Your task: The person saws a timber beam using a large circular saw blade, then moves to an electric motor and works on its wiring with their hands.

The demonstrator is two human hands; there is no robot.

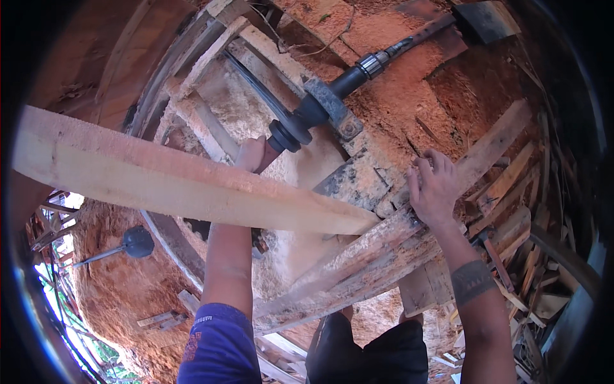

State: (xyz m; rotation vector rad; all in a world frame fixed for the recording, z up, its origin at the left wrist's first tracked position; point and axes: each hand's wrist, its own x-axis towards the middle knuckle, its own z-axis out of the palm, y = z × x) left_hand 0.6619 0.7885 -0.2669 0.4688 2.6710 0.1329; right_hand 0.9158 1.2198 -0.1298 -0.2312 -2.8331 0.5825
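My left hand [251,154] is beyond a long pale plank [192,185], partly hidden by it. Its fingers are bent beside a black pulley [289,132], around a reddish-brown piece I cannot make out clearly. The pulley sits on a dark shaft with a belt [252,80], a bearing block [332,107] and a metal chuck [373,64]. The plank slants across my left forearm, its narrow end near a wooden beam [358,269]. My right hand [435,187] rests on the dusty beam's upper edge, fingers apart and slightly bent, holding nothing visible.
Sawdust covers the wooden frame [204,121] and ground. A hammer-like tool [497,259] leans right of the beam, among scrap boards [511,185]. A dark round-headed thing on a rod [137,242] lies left. A dark block [486,21] sits at the far right.
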